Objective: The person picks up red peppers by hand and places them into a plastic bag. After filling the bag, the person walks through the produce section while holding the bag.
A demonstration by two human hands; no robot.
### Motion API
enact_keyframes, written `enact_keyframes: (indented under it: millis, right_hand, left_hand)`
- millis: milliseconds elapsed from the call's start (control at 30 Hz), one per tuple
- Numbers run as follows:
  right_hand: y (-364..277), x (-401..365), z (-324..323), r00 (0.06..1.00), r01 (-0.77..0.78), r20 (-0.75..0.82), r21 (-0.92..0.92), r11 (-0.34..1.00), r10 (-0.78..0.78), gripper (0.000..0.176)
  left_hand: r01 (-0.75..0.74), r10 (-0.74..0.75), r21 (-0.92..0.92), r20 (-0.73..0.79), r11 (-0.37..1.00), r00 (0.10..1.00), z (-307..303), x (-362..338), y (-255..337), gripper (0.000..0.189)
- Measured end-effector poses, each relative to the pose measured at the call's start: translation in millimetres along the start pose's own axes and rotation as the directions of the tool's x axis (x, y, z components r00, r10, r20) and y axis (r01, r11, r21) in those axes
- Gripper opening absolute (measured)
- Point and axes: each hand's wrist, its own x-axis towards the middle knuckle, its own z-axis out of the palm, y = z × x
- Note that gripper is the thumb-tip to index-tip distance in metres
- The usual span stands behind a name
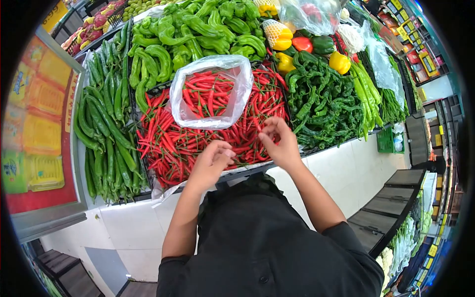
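A large pile of red chili peppers (pixel 168 143) with green stems fills a black crate before me. On the pile stands a clear plastic bag (pixel 185 116), its mouth spread wide, with red chilies (pixel 210 94) inside. My left hand (pixel 215 159) is over the near edge of the pile, below the bag, its fingers curled in; what they hold, if anything, is hidden. To the right of the bag, my right hand (pixel 279 141) is low over the chilies, thumb and forefinger closed at a red chili pepper (pixel 257 123).
Long green peppers (pixel 106 123) lie to the left, with light green peppers (pixel 198 29) behind. Wrinkled dark green peppers (pixel 321 101) and yellow bell peppers (pixel 340 63) are on the right. A green crate (pixel 388 141) and a dark wooden stand (pixel 386 203) are farther right.
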Motion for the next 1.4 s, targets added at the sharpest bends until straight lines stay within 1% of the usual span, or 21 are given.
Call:
enact_keyframes:
  millis: [67, 133, 167, 233, 267, 333, 367, 400, 433, 467, 567, 667, 767, 833, 900, 1000, 1133, 1167, 1267, 1300, 1400]
  right_hand:
    - [-20, -17, 4, 0.994, 0.066, 0.087, 0.007, 0.998, -0.067, 0.029]
    - [-27, -29, 13, 0.952, 0.192, 0.236, 0.026, 0.981, -0.193, 0.027]
    - [-31, -31, 15, 0.957, 0.15, 0.244, 0.058, 0.987, -0.16, 0.024]
    - [-35, -32, 16, 0.96, 0.064, 0.263, 0.125, 0.99, -0.095, 0.019]
    - [-30, -29, 12, 0.958, 0.137, 0.246, 0.067, 0.988, -0.149, 0.017]
    - [-13, -12, 1, 0.94, 0.277, 0.221, -0.049, 0.96, -0.26, 0.014]
    - [-10, -4, -1, 0.97, 0.19, 0.176, -0.128, 0.974, -0.166, 0.013]
    - [-7, 8, -4, 0.971, 0.21, 0.158, -0.191, 0.959, -0.181, 0.014]
    - [4, 23, -6, 0.953, 0.284, 0.185, -0.266, 0.921, -0.241, 0.015]
    - [14, 34, -5, 0.93, 0.356, 0.218, -0.333, 0.873, -0.296, 0.015]
    - [22, 52, 5, 0.906, 0.412, 0.317, -0.511, 0.754, -0.28, 0.017]
    - [33, 62, 15, 0.897, 0.431, 0.345, -0.533, 0.728, -0.277, 0.019]
    - [36, 67, 16, 0.876, 0.457, 0.415, -0.551, 0.698, -0.245, 0.021]
    - [36, 71, 12, 0.86, 0.481, 0.445, -0.539, 0.691, -0.25, 0.022]
    - [42, 73, 10, 0.869, 0.471, 0.395, -0.472, 0.745, -0.3, 0.018]
    - [48, 75, 1, 0.87, 0.484, 0.307, -0.381, 0.787, -0.387, 0.017]
    - [34, 74, -28, 0.85, 0.527, 0.196, -0.283, 0.801, -0.49, 0.023]
    - [31, 74, -36, 0.835, 0.55, 0.184, -0.263, 0.793, -0.518, 0.033]
    - [16, 71, -56, 0.804, 0.592, 0.112, -0.237, 0.771, -0.583, 0.04]
    - [16, 70, -63, 0.787, 0.616, 0.137, -0.241, 0.75, -0.602, 0.048]
    - [12, 59, -76, 0.73, 0.684, 0.13, -0.156, 0.713, -0.671, 0.052]
  left_hand:
    - [0.024, -0.018, -0.102, 0.064, 0.994, 0.998, 17, 4, -6, 0.029]
    - [-0.02, 0.023, -0.053, 0.05, 0.998, 0.999, 34, 8, -17, 0.028]
    - [-0.084, 0.084, -0.044, -0.002, 0.995, 0.996, 43, 9, -21, 0.028]
    - [-0.013, 0.015, 0.025, -0.058, 1.0, 0.998, 44, 9, -25, 0.029]
    - [0.024, -0.018, 0.059, -0.09, 0.998, 0.996, 43, 8, -26, 0.03]
    - [-0.03, 0.026, -0.043, -0.083, 0.999, 0.996, 36, 6, -21, 0.035]
    - [-0.077, 0.077, 0.002, -0.118, 0.997, 0.99, 30, 4, -21, 0.036]
    - [-0.125, 0.131, 0.05, -0.152, 0.991, 0.98, 23, 2, -21, 0.037]
    - [-0.122, 0.12, 0.0, -0.211, 0.992, 0.97, 21, 0, -12, 0.031]
    - [-0.186, 0.191, 0.045, -0.234, 0.982, 0.953, 15, -1, -5, 0.03]
    - [-0.255, 0.326, 0.272, -0.261, 0.928, 0.909, 9, 3, 20, 0.028]
    - [-0.157, 0.277, 0.376, -0.29, 0.913, 0.916, 9, 16, 44, 0.029]
    - [-0.2, 0.475, 0.648, -0.282, 0.735, 0.833, 4, 37, 41, 0.027]
    - [-0.165, 0.396, 0.555, -0.326, 0.816, 0.858, 12, 39, 47, 0.027]
    - [-0.149, 0.337, 0.471, -0.346, 0.869, 0.875, 20, 35, 45, 0.027]
    - [-0.075, 0.304, 0.515, -0.378, 0.854, 0.874, 26, 27, 37, 0.027]
    - [-0.058, 0.305, 0.494, -0.436, 0.868, 0.846, 38, 19, 36, 0.029]
    - [-0.099, 0.331, 0.456, -0.465, 0.885, 0.821, 41, 18, 30, 0.032]
    - [-0.06, 0.18, 0.234, -0.537, 0.971, 0.824, 57, 10, 17, 0.033]
    - [-0.037, 0.133, 0.185, -0.54, 0.982, 0.831, 64, 8, 14, 0.037]
    - [-0.023, 0.017, -0.006, -0.498, 1.0, 0.867, 86, 5, 11, 0.039]
